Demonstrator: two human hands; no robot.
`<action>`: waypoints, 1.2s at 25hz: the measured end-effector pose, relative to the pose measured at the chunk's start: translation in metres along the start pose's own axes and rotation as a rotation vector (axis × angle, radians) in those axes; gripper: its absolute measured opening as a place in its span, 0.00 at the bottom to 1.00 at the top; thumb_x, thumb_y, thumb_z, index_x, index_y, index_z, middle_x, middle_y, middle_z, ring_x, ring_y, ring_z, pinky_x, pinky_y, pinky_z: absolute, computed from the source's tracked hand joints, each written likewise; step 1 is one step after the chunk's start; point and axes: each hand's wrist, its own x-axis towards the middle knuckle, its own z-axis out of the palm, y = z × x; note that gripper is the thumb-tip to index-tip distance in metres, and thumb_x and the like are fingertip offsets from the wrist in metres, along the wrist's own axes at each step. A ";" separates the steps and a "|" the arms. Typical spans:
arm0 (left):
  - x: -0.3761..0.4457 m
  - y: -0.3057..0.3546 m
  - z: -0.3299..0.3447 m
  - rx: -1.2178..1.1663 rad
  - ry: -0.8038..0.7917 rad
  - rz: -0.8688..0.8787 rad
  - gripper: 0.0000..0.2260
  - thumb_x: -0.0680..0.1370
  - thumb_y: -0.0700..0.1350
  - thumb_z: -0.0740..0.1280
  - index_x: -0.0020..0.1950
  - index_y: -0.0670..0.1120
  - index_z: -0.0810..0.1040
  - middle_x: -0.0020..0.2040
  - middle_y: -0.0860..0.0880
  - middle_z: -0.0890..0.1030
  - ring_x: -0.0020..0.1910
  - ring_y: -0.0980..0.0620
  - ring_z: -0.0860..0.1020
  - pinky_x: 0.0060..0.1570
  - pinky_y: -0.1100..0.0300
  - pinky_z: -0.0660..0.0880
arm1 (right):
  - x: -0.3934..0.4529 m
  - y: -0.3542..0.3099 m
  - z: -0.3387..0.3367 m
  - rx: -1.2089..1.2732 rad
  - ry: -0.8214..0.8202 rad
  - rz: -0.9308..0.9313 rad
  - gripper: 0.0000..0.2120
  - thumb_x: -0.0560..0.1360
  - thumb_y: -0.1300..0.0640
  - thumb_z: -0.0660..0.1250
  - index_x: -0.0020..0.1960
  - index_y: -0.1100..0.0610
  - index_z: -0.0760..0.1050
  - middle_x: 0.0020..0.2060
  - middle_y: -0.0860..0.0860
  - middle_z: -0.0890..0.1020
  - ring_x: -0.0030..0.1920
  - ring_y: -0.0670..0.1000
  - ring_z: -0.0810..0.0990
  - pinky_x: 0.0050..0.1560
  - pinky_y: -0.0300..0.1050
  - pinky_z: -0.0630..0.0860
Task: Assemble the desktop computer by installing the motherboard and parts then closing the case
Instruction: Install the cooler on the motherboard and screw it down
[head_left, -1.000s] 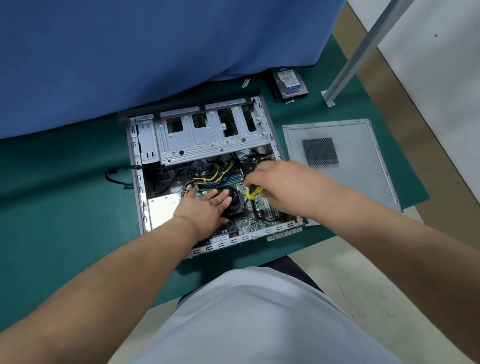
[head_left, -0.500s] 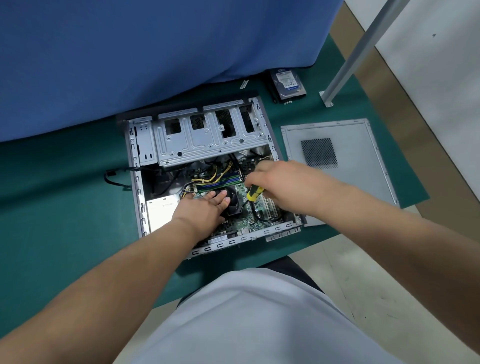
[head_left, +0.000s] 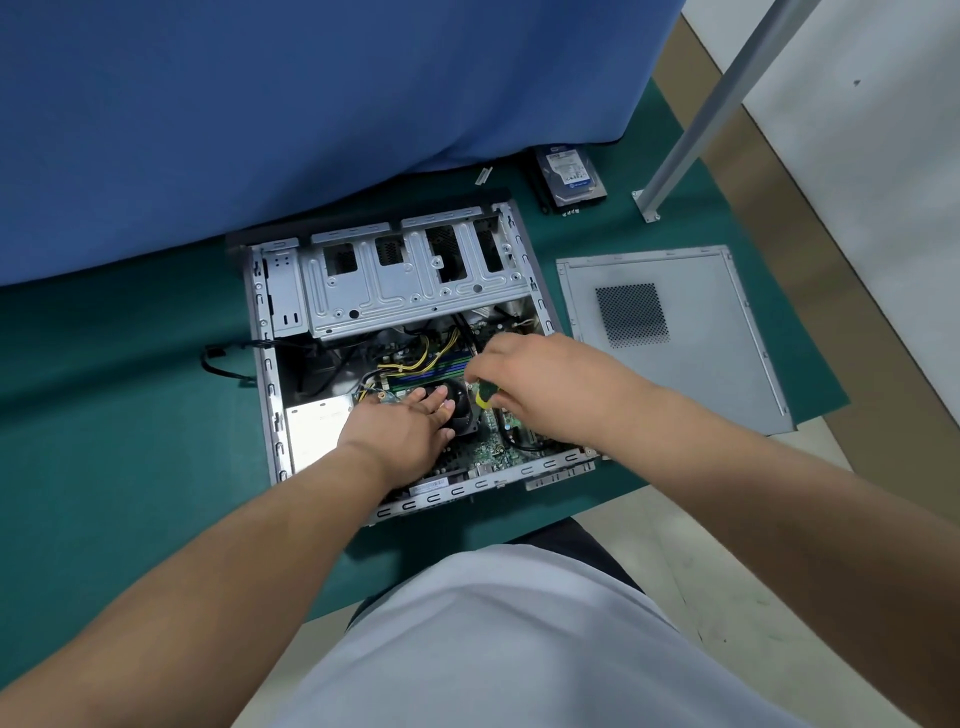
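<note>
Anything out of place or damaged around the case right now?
Nothing looks damaged. One black cable trails out of the case's left side onto the mat. The side panel and hard drive lie outside, not yet fitted.

Green mat (head_left: 130, 415) carries open case (head_left: 395, 291), side panel (head_left: 675, 332) beside it, hard drive (head_left: 570, 174) beyond.

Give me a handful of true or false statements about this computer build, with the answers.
1. The side panel is fitted on the case. False: it lies on the mat beside the case.
2. The right hand grips a screwdriver. True.
3. The left hand rests on the cooler fan. True.
4. The hard drive sits in the drive cage. False: it lies on the mat behind the case.
</note>
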 end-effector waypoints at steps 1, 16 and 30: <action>0.000 0.000 0.000 -0.002 -0.003 -0.003 0.24 0.86 0.59 0.46 0.83 0.58 0.52 0.83 0.61 0.47 0.82 0.58 0.51 0.73 0.43 0.60 | 0.000 -0.004 0.002 -0.025 0.032 0.056 0.13 0.82 0.49 0.63 0.63 0.54 0.74 0.54 0.52 0.79 0.47 0.59 0.82 0.44 0.53 0.79; -0.001 0.000 -0.001 -0.001 -0.002 0.000 0.24 0.87 0.57 0.46 0.84 0.59 0.52 0.83 0.61 0.46 0.82 0.59 0.52 0.69 0.45 0.65 | 0.006 -0.013 0.007 -0.169 0.088 0.302 0.22 0.83 0.37 0.54 0.52 0.56 0.70 0.34 0.52 0.73 0.41 0.60 0.82 0.32 0.47 0.68; -0.004 0.003 -0.004 0.019 0.010 0.001 0.24 0.87 0.56 0.46 0.84 0.59 0.52 0.83 0.61 0.46 0.82 0.58 0.52 0.65 0.46 0.69 | 0.011 -0.018 0.008 -0.232 0.113 0.354 0.27 0.84 0.35 0.49 0.54 0.55 0.74 0.33 0.51 0.72 0.39 0.59 0.82 0.32 0.45 0.66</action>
